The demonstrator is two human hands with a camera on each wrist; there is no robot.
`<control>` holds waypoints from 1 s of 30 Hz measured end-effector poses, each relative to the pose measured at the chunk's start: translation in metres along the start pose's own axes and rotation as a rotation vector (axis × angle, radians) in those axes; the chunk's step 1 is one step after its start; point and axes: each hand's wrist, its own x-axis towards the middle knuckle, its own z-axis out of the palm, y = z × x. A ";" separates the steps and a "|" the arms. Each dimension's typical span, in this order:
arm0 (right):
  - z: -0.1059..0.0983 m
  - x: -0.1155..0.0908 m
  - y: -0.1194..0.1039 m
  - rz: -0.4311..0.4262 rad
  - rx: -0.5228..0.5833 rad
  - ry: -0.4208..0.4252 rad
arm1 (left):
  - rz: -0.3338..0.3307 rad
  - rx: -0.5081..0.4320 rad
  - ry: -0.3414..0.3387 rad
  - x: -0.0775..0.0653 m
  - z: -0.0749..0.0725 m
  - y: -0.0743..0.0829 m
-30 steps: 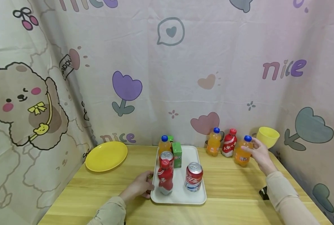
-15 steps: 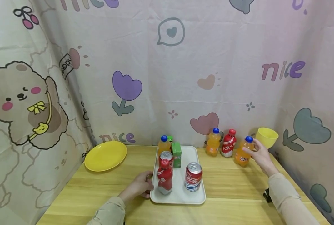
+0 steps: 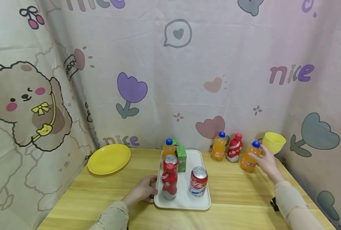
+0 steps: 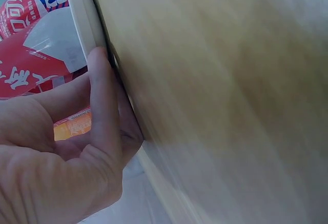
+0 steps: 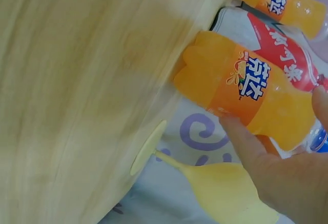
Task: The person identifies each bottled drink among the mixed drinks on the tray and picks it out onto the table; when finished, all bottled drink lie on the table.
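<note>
In the head view, my left hand point(image 3: 143, 190) holds the left edge of a white tray point(image 3: 184, 201), with fingers at its rim, as the left wrist view also shows. On the tray stand a red cola bottle point(image 3: 169, 183), two red cans, one of them the right-hand can point(image 3: 198, 182), an orange soda bottle point(image 3: 168, 149) and green cartons point(image 3: 181, 159), partly hidden. At the right, my right hand point(image 3: 268, 163) grips another orange soda bottle point(image 5: 246, 88) between thumb and fingers. This bottle leans slightly to the right, its base at the table.
Left of the gripped bottle stand a red cola bottle point(image 3: 234, 148) and a further orange soda bottle point(image 3: 218, 147). A yellow stemmed cup point(image 3: 273, 142) is just behind my right hand. The yellow plate point(image 3: 109, 159) lies far left. A patterned curtain point(image 3: 173, 80) closes off the table's back.
The orange soda bottle in my right hand leans a little more to the right. My left hand and the tray stay put; the head view has shifted slightly.
</note>
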 end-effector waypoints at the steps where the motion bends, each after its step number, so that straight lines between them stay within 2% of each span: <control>1: 0.000 -0.002 0.000 0.002 -0.013 0.013 | 0.000 0.000 -0.002 0.000 0.000 0.000; 4: 0.001 -0.008 -0.005 -0.003 -0.033 0.085 | 0.004 0.000 -0.010 0.000 0.000 0.000; 8: 0.005 -0.017 -0.015 -0.076 -0.047 0.289 | 0.002 -0.004 -0.023 0.001 -0.001 0.000; 10: 0.008 -0.020 -0.021 -0.138 -0.070 0.405 | 0.003 -0.004 -0.022 0.001 -0.001 -0.001; 12: 0.013 -0.024 -0.027 -0.214 -0.092 0.485 | 0.003 -0.007 -0.021 0.002 -0.001 -0.002; 16: 0.025 -0.029 -0.039 -0.398 -0.121 0.574 | 0.002 -0.004 -0.010 0.001 0.000 -0.001; 18: 0.032 -0.030 -0.045 -0.486 -0.136 0.580 | 0.001 0.000 -0.007 0.000 0.001 0.000; 20: 0.038 -0.032 -0.051 -0.561 -0.143 0.550 | -0.001 0.003 -0.003 0.000 0.001 0.001; 23: 0.048 -0.035 -0.060 -0.631 -0.144 0.434 | -0.004 0.006 -0.006 0.000 0.001 0.001; 27: 0.063 -0.042 -0.076 -0.665 -0.174 0.243 | -0.002 0.002 -0.009 -0.001 0.000 0.002; 30: 0.077 -0.048 -0.091 -0.696 -0.205 0.136 | 0.001 -0.002 -0.008 -0.002 0.000 0.001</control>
